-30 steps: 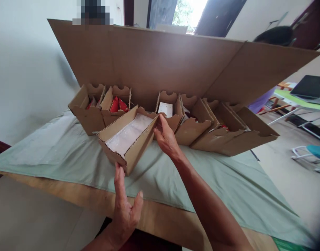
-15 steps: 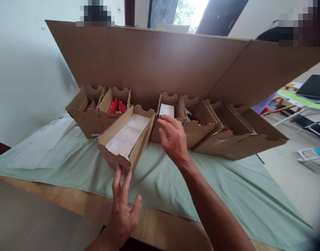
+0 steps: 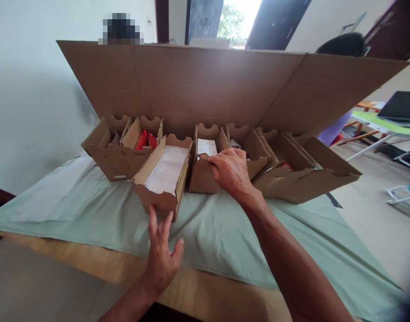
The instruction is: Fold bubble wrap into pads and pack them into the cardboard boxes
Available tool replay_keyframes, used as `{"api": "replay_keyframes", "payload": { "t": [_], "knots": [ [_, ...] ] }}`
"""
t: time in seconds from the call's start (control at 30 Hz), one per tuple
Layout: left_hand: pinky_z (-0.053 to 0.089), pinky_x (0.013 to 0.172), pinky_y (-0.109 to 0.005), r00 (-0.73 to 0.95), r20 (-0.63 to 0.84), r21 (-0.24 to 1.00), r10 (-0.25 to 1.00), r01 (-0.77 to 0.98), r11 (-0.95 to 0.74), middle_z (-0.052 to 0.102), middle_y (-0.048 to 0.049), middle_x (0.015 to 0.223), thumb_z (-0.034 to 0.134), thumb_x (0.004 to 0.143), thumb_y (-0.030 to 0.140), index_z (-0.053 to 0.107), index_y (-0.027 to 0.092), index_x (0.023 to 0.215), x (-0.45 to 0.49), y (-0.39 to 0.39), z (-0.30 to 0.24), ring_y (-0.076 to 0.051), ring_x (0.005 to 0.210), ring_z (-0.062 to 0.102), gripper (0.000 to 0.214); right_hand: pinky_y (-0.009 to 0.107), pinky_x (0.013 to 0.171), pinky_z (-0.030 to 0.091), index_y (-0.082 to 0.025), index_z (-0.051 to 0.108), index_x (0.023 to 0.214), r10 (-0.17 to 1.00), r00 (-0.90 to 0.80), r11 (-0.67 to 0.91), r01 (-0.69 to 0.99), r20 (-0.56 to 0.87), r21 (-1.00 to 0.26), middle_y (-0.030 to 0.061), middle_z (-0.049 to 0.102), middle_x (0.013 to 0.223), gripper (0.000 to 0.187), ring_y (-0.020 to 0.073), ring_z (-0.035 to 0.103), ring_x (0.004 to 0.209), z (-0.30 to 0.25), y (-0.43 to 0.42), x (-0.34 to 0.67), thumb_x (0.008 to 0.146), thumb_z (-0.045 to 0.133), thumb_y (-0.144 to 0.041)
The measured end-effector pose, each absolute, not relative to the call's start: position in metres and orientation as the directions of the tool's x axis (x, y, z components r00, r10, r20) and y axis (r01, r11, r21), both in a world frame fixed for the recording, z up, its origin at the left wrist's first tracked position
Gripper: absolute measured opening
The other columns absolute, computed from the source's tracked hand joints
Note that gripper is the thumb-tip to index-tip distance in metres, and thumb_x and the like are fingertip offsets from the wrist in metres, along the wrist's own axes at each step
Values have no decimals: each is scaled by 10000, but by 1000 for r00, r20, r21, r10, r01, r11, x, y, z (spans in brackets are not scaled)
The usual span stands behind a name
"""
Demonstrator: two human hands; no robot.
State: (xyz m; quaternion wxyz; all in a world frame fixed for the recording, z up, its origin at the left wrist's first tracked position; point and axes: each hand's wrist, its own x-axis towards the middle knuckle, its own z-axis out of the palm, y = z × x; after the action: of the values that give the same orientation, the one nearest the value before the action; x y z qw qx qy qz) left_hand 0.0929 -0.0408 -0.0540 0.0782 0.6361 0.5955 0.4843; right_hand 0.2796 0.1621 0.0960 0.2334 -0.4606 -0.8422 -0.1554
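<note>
My right hand (image 3: pixel 232 172) pinches the front edge of an open cardboard box (image 3: pixel 202 176) with a white, dotted piece (image 3: pixel 206 147) inside. My left hand (image 3: pixel 163 252) has its fingers spread. Its fingertips rest against the front of another open cardboard box (image 3: pixel 159 202), which stands forward of the row and turned at an angle. Flat white, plastic-looking packs (image 3: pixel 167 170) lie in that box.
Two boxes stand at left, one with red packets (image 3: pixel 146 140). Further boxes (image 3: pixel 300 179) lean at right. A tall cardboard panel (image 3: pixel 191 85) rises behind. Clear plastic sheeting (image 3: pixel 57 192) lies on the green cloth (image 3: pixel 111 223). A person's head (image 3: pixel 120 29) shows beyond the panel.
My right hand has come down and closed on the front edge of the box with the dotted piece. The box at my left fingertips has shifted back and turned straighter.
</note>
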Motion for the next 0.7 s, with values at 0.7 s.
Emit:
{"api": "replay_keyframes", "payload": {
  "t": [0.7],
  "knots": [
    [172,1296,-577,-59,354,808,933,521,-273,-120,-166,1745,667,769,160,445,124,1517,126,115,-31,-425,1607,-5,781,499,1081,301,-210,784,1019,708,-434,522,853,557,1,114,775,1059,256,329,550,1229,79,170,274,948,544,-158]
  ]
}}
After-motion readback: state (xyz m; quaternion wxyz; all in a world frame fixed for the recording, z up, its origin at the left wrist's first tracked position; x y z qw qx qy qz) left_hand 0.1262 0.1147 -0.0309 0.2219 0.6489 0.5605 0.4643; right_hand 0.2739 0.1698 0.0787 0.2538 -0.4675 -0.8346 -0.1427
